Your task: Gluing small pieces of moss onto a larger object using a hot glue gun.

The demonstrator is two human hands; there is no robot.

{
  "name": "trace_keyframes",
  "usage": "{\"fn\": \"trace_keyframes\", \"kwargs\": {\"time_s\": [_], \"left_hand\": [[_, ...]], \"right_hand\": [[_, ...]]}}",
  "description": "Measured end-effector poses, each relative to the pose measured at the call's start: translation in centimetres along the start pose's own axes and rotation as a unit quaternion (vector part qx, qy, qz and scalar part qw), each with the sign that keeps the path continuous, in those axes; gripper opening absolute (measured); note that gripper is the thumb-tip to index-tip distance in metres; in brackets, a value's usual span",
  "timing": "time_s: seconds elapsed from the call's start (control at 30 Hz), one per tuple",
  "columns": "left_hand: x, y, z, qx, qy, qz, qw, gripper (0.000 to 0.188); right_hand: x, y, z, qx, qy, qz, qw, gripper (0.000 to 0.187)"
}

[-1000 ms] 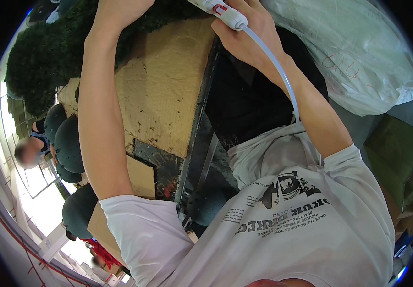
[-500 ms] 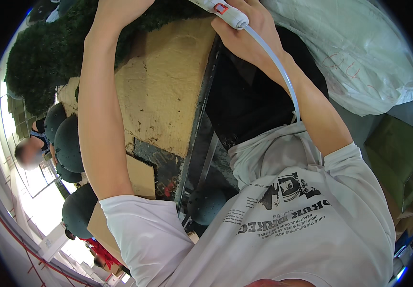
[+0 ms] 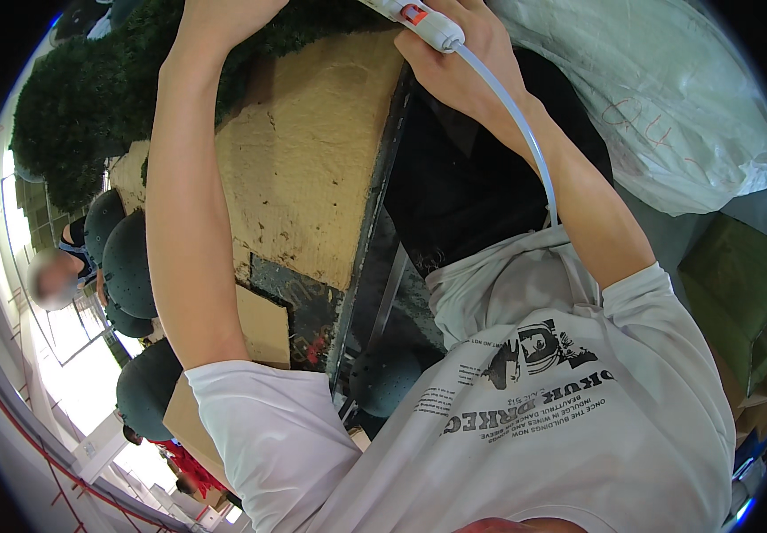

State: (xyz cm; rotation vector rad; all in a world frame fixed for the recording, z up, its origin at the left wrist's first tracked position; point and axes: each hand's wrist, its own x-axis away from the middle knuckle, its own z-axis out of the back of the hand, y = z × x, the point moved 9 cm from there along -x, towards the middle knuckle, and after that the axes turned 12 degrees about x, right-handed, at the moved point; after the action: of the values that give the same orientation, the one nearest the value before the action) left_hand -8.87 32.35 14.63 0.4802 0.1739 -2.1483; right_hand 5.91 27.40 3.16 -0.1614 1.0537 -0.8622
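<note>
My right hand (image 3: 476,67) is closed around a white handheld tool (image 3: 428,25) with a small red-orange part on its body. Out of the tool's rear end comes a bendy translucent tube or rod (image 3: 515,111), which curves down toward my waist. The tool's front end lies beyond the top edge. My left hand (image 3: 237,13) reaches to the top edge over dark green, needle-like artificial foliage (image 3: 72,115). Its fingers are cut off by the edge, so what they touch is hidden.
Below my hands lies a tan, stained board (image 3: 308,169) on a dark-edged table (image 3: 361,240). Dark speckled domes (image 3: 130,266) stand at the left, with a person (image 3: 59,275) beyond. A whitish plastic bag (image 3: 659,115) and a green box (image 3: 734,293) are at the right.
Almost nothing differs. The tool and both hands have shifted very slightly; the right hand keeps its hold on the tool.
</note>
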Motion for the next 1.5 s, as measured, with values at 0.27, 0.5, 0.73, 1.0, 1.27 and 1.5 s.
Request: {"fn": "trace_keyframes", "kwargs": {"time_s": [0.27,0.5,0.73,1.0,1.27,1.5], "left_hand": [[0.0,-0.1,-0.1,-0.002,-0.007,0.015,1.0,0.051],[-0.1,0.0,0.0,0.002,-0.004,0.016,1.0,0.052],[0.0,-0.1,-0.1,-0.008,-0.001,0.019,1.0,0.051],[0.0,-0.2,-0.2,-0.007,-0.01,0.012,1.0,0.052],[0.0,-0.1,-0.3,-0.006,-0.006,0.005,1.0,0.052],[-0.1,-0.1,-0.5,-0.024,0.014,-0.053,0.998,0.051]], "right_hand": [[0.1,0.0,-0.2,0.024,-0.002,0.003,1.0,0.017],[0.1,0.2,-0.3,0.028,-0.006,-0.002,1.0,0.018],[0.2,0.3,-0.4,0.022,-0.014,-0.02,0.999,0.018],[0.2,-0.3,0.1,0.011,-0.015,-0.022,1.0,0.016],[0.6,-0.8,1.7,0.018,-0.018,-0.051,0.998,0.013],[4.5,-6.4,0.6,-0.049,-0.198,-0.036,0.978,0.032]]}}
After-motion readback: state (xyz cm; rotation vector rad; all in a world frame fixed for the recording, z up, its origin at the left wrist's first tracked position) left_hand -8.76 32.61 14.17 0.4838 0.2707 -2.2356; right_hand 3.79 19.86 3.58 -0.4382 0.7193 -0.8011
